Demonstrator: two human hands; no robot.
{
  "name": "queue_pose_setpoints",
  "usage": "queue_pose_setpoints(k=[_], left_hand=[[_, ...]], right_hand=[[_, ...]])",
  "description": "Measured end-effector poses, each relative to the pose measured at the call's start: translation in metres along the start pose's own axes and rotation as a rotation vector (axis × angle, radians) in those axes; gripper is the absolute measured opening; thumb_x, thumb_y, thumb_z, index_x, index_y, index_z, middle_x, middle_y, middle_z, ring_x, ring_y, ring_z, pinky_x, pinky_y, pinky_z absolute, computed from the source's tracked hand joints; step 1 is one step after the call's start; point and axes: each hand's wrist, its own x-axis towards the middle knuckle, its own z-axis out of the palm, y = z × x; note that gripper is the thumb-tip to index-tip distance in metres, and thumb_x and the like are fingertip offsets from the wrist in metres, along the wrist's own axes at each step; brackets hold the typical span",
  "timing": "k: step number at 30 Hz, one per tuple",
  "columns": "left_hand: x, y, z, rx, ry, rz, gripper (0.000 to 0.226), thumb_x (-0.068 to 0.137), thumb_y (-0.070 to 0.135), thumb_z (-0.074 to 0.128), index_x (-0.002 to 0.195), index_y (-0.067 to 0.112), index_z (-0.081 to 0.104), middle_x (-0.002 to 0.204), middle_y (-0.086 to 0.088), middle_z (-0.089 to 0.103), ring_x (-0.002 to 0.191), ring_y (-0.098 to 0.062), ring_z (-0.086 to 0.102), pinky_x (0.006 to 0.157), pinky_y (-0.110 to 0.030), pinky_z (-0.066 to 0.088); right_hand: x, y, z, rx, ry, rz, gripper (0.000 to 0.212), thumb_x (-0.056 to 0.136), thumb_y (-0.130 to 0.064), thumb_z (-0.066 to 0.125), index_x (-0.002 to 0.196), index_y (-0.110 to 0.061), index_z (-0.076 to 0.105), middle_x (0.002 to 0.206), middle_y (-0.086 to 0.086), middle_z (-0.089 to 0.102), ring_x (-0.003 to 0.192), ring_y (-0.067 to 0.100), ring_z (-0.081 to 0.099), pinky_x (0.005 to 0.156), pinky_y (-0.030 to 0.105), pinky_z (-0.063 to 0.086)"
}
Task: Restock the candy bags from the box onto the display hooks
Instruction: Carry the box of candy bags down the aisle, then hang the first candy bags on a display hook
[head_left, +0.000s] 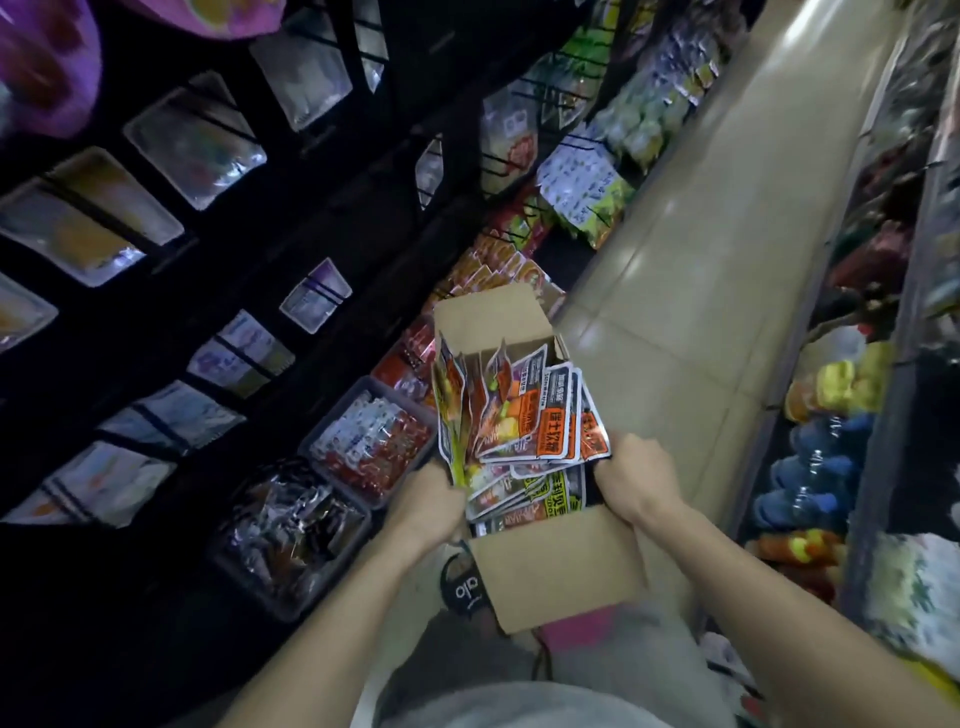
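Note:
An open cardboard box (561, 561) sits on the floor below me, its flaps spread. Over it I hold a fanned stack of orange, black and silver candy bags (524, 415). My left hand (431, 499) grips the stack's lower left edge. My right hand (631, 475) grips its lower right corner. More bags (524, 501) lie in the box beneath the stack. The dark display rack with hooks (218, 249) rises on the left, carrying hanging packets.
Two grey bins of wrapped sweets (332, 483) stand at the rack's base left of the box. Red and green snack bags (587, 197) hang further down the aisle. The beige tiled floor (701, 270) runs ahead. Plush toys (831, 384) fill the right-hand shelf.

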Motion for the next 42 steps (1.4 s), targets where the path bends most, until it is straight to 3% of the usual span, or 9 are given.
queue_pose_setpoints(k=[14, 19, 21, 25, 28, 30, 35, 40, 42], left_hand=[[0.079, 0.026, 0.036, -0.211, 0.112, -0.318, 0.031, 0.097, 0.013, 0.054, 0.066, 0.017, 0.047, 0.06, 0.002, 0.053, 0.053, -0.011, 0.051, 0.049, -0.027, 0.033], [0.132, 0.022, 0.11, -0.432, 0.241, -0.462, 0.014, 0.098, 0.025, 0.057, 0.102, 0.02, 0.07, 0.093, 0.0, 0.07, 0.074, -0.018, 0.065, 0.069, -0.029, 0.049], [0.154, 0.017, 0.15, -0.523, 0.283, -0.53, 0.023, 0.099, 0.033, 0.06, 0.112, 0.017, 0.071, 0.097, 0.0, 0.072, 0.072, -0.014, 0.067, 0.064, -0.025, 0.049], [0.19, 0.0, 0.217, -0.756, 0.359, -0.648, 0.008, 0.096, 0.019, 0.064, 0.098, 0.015, 0.071, 0.097, -0.01, 0.075, 0.081, -0.024, 0.068, 0.065, -0.027, 0.039], [0.228, -0.03, 0.288, -0.958, 0.374, -0.713, 0.009, 0.083, 0.022, 0.068, 0.087, 0.015, 0.074, 0.089, -0.009, 0.078, 0.081, -0.024, 0.07, 0.073, -0.03, 0.053], [0.256, -0.05, 0.342, -1.128, 0.4, -0.795, 0.028, 0.071, 0.035, 0.067, 0.09, 0.018, 0.079, 0.082, -0.01, 0.079, 0.078, -0.033, 0.075, 0.079, -0.048, 0.063], [0.292, -0.033, 0.361, -1.666, 0.458, -0.931, 0.02, 0.093, -0.009, 0.054, 0.08, -0.003, 0.068, 0.062, -0.02, 0.069, 0.049, -0.027, 0.064, 0.043, -0.027, 0.051], [0.337, -0.042, 0.399, -1.966, 0.511, -1.035, 0.021, 0.091, -0.012, 0.06, 0.107, -0.006, 0.072, 0.096, -0.029, 0.076, 0.075, -0.035, 0.073, 0.077, -0.051, 0.064], [0.349, -0.048, 0.412, -1.976, 0.509, -1.017, 0.011, 0.094, -0.006, 0.062, 0.098, -0.006, 0.072, 0.076, -0.021, 0.077, 0.058, -0.028, 0.074, 0.065, -0.045, 0.066]], right_hand=[[0.147, -0.017, -0.01, -0.129, -0.196, -0.262, 0.022, 0.09, -0.021, 0.046, 0.099, -0.015, 0.065, 0.107, 0.019, 0.076, 0.095, 0.044, 0.067, 0.072, 0.038, 0.051], [0.249, -0.017, 0.038, -0.276, -0.374, -0.463, 0.033, 0.087, -0.016, 0.046, 0.11, -0.013, 0.069, 0.108, 0.017, 0.076, 0.099, 0.041, 0.07, 0.08, 0.037, 0.055], [0.3, -0.011, 0.074, -0.401, -0.409, -0.57, 0.041, 0.077, -0.023, 0.044, 0.109, -0.015, 0.067, 0.107, 0.017, 0.076, 0.101, 0.039, 0.071, 0.085, 0.041, 0.058], [0.328, -0.018, 0.117, -0.658, -0.391, -0.831, 0.024, 0.089, -0.019, 0.054, 0.108, -0.016, 0.068, 0.108, 0.016, 0.074, 0.102, 0.037, 0.07, 0.083, 0.038, 0.055], [0.356, -0.022, 0.159, -0.786, -0.398, -1.002, 0.032, 0.092, -0.014, 0.052, 0.122, -0.017, 0.064, 0.116, 0.015, 0.072, 0.107, 0.037, 0.068, 0.085, 0.038, 0.054], [0.37, -0.021, 0.191, -0.876, -0.431, -1.094, 0.038, 0.092, -0.013, 0.052, 0.129, -0.019, 0.06, 0.116, 0.013, 0.073, 0.107, 0.035, 0.068, 0.086, 0.039, 0.054], [0.399, -0.03, 0.262, -1.027, -0.486, -1.368, 0.049, 0.093, -0.011, 0.051, 0.141, -0.02, 0.054, 0.106, 0.012, 0.072, 0.098, 0.035, 0.068, 0.075, 0.038, 0.051], [0.41, -0.041, 0.319, -1.17, -0.491, -1.548, 0.068, 0.095, -0.005, 0.048, 0.16, -0.02, 0.036, 0.083, 0.003, 0.059, 0.076, 0.025, 0.058, 0.053, 0.032, 0.032], [0.42, -0.036, 0.343, -1.182, -0.507, -1.576, 0.067, 0.093, -0.002, 0.048, 0.158, -0.02, 0.039, 0.072, -0.001, 0.049, 0.064, 0.02, 0.05, 0.049, 0.03, 0.029]])
